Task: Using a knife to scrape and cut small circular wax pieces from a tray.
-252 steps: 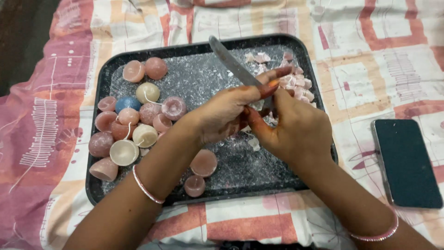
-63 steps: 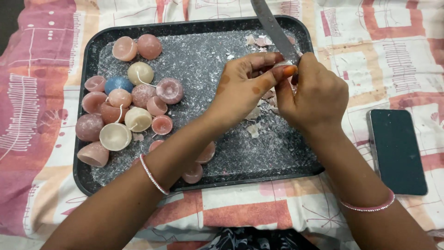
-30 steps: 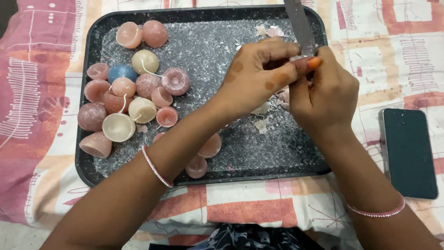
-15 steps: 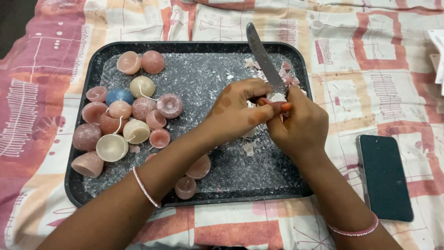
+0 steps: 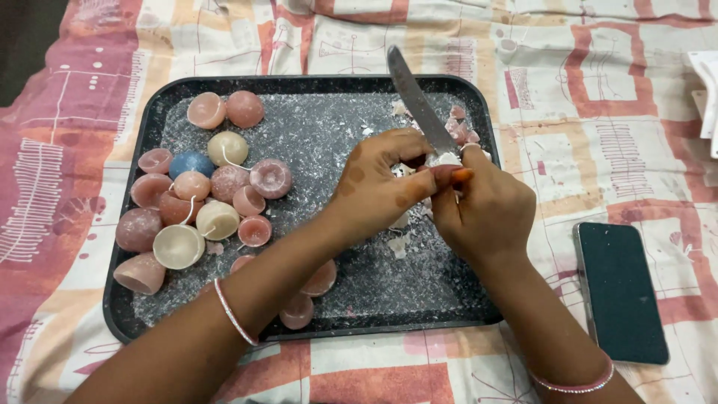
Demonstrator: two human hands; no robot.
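Observation:
My right hand [image 5: 490, 213] grips a knife [image 5: 419, 101] by its orange handle, the grey blade pointing up and away over a black speckled tray [image 5: 321, 135]. My left hand [image 5: 378, 187] pinches a small whitish wax piece [image 5: 447, 159] against the base of the blade. Both hands meet above the middle right of the tray. White and pink wax scraps [image 5: 400, 243] lie on the tray under and beyond my hands.
Several small round wax candles [image 5: 202, 202], pink, cream and one blue, crowd the tray's left side; a few more [image 5: 299, 310] lie under my left forearm. A dark phone [image 5: 621, 292] lies on the patterned bedsheet [image 5: 598, 97] to the right.
The view has shifted slightly. The knife blade now tilts up and left, and my hands have settled lower over the tray's middle right, still working the same wax piece.

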